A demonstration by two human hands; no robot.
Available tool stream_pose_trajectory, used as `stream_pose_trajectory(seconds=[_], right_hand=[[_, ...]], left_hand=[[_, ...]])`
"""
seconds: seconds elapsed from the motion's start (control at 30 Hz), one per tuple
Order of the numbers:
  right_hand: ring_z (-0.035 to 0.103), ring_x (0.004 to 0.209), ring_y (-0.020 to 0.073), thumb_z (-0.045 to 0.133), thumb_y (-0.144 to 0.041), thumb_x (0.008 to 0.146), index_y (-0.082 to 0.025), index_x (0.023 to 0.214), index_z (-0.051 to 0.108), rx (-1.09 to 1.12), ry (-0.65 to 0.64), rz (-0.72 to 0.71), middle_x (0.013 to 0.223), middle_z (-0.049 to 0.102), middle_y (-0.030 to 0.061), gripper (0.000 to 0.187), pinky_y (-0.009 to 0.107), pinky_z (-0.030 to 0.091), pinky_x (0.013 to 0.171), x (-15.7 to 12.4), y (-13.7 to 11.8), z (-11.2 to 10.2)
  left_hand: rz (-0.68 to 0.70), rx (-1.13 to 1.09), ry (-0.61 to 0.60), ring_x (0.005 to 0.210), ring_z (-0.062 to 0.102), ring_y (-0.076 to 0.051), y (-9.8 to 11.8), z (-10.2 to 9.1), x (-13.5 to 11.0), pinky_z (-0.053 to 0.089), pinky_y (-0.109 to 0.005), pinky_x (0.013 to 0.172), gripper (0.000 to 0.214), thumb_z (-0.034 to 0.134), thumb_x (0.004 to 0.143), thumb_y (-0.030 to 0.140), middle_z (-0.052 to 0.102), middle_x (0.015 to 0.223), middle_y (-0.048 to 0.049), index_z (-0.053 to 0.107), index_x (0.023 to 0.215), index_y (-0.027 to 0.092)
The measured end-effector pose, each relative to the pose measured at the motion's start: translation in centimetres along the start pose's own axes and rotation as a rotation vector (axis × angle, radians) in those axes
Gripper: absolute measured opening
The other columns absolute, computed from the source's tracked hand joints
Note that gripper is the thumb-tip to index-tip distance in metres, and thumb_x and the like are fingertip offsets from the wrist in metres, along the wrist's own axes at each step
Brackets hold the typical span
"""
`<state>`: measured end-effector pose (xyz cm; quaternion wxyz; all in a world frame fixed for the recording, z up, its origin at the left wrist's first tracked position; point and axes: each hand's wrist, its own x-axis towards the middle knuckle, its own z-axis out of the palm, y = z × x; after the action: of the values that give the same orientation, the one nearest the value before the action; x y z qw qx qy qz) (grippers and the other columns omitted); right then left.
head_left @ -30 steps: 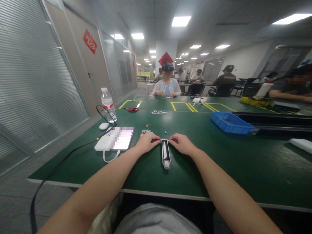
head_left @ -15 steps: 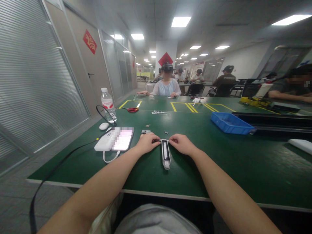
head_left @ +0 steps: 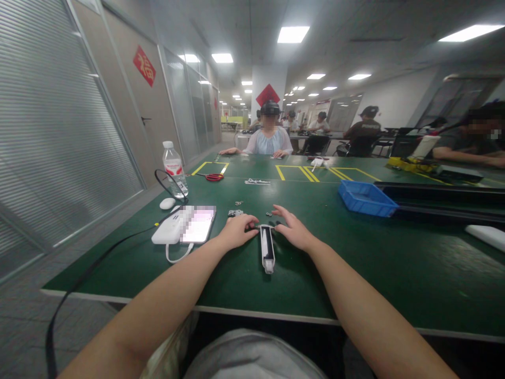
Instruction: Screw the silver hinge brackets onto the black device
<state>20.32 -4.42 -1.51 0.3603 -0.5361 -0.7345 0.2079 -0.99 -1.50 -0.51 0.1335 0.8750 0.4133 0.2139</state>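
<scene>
A long, narrow, white-rimmed object [head_left: 267,245] with a dark inside and a pale strip lies on the green table between my hands, its whitish narrow tip towards me. At its far left corner, my left hand [head_left: 238,231] is closed, thumb against curled fingers; something dark shows there, too small to name. My right hand [head_left: 294,230] is open beside the far right corner, fingers apart, thumb close to the rim; contact is unclear. Small metal pieces [head_left: 269,214] lie just beyond the object. A grey metallic part [head_left: 235,213] sits beyond my left hand.
Left on the table are a phone [head_left: 198,225], a white power bank [head_left: 168,226] with cable, a white mouse [head_left: 167,203] and a water bottle [head_left: 173,171]. Red-handled scissors [head_left: 214,177] lie farther back. A blue tray [head_left: 366,199] stands right. Across the table sits a person [head_left: 269,139].
My right hand has let go of the object's far right corner, its fingers spreading forward. My left hand stays at the left corner, its fingers slightly looser.
</scene>
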Motion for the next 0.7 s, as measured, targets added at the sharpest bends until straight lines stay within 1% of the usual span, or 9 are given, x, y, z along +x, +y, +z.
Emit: stream_pose_trajectory(seconds=[0.07,0.17,0.27,0.4,0.47,0.53,0.6,0.7], right_hand=[[0.038,0.128,0.0224,0.048,-0.021,0.074,-0.021,0.141,0.029,0.034,-0.05,0.025,0.136,0.047,0.0091,0.069,0.043,0.025,0.107,0.0,0.0,0.2],[0.035,0.13,0.0225,0.047,-0.022,0.075,-0.023,0.143,0.025,0.033,-0.102,0.049,0.138,0.046,0.0067,0.071,0.044,0.021,0.109,0.1,0.0,0.3],[0.037,0.129,0.0222,0.047,-0.024,0.076,-0.022,0.143,0.025,0.019,-0.112,0.063,0.137,0.048,0.0065,0.071,0.044,0.022,0.108,0.1,0.0,0.4],[0.041,0.125,0.0222,0.047,-0.026,0.076,-0.018,0.143,0.026,0.027,-0.103,0.099,0.134,0.05,0.0097,0.07,0.042,0.025,0.107,0.0,-0.2,0.2],[0.04,0.124,0.0224,0.047,-0.026,0.077,-0.016,0.142,0.026,0.024,-0.102,0.111,0.133,0.05,0.0107,0.07,0.041,0.026,0.106,0.0,-0.4,0.1],[0.04,0.124,0.0228,0.046,-0.026,0.078,-0.015,0.142,0.026,0.015,-0.109,0.116,0.133,0.05,0.0113,0.069,0.041,0.026,0.106,-0.1,-0.5,0.1],[0.041,0.124,0.023,0.046,-0.027,0.078,-0.015,0.142,0.026,0.008,-0.116,0.113,0.132,0.05,0.0114,0.068,0.041,0.027,0.105,-0.1,-0.6,0.0],[0.042,0.123,0.0228,0.047,-0.028,0.079,-0.019,0.141,0.029,0.011,-0.107,0.104,0.131,0.051,0.0103,0.065,0.042,0.027,0.105,-0.2,-0.6,0.0]], left_hand=[[0.003,0.0,-0.001,0.079,0.056,-0.016,0.1,0.0,0.0,0.044,-0.029,0.075,0.027,0.059,0.077,0.027,0.063,0.088,-0.002,0.06,0.103,0.019],[0.01,-0.007,0.005,0.08,0.056,-0.016,0.1,-0.1,-0.1,0.044,-0.03,0.076,0.028,0.059,0.077,0.027,0.063,0.091,-0.0025,0.059,0.104,0.02],[0.011,-0.023,0.016,0.081,0.057,-0.016,0.2,-0.3,-0.2,0.045,-0.031,0.078,0.033,0.06,0.075,0.027,0.063,0.094,-0.003,0.057,0.107,0.02],[-0.039,-0.04,0.052,0.083,0.057,-0.017,0.3,-1.0,-0.3,0.046,-0.033,0.081,0.047,0.06,0.066,0.018,0.061,0.1,-0.0023,0.053,0.113,0.021],[-0.08,-0.021,0.109,0.091,0.056,-0.02,0.1,-1.3,-0.2,0.045,-0.035,0.085,0.049,0.057,0.065,0.015,0.06,0.103,-0.0029,0.053,0.113,0.021],[-0.125,0.037,0.192,0.101,0.053,-0.023,-0.2,-1.5,0.0,0.043,-0.037,0.09,0.05,0.055,0.065,0.013,0.059,0.11,-0.0051,0.053,0.114,0.02],[-0.164,0.11,0.247,0.109,0.05,-0.025,-0.7,-1.6,0.1,0.041,-0.038,0.095,0.052,0.053,0.066,0.011,0.056,0.118,-0.008,0.051,0.118,0.018],[-0.199,0.18,0.23,0.115,0.047,-0.026,-1.6,-1.6,0.1,0.039,-0.039,0.098,0.058,0.051,0.067,0.008,0.053,0.124,-0.0111,0.047,0.124,0.016]])
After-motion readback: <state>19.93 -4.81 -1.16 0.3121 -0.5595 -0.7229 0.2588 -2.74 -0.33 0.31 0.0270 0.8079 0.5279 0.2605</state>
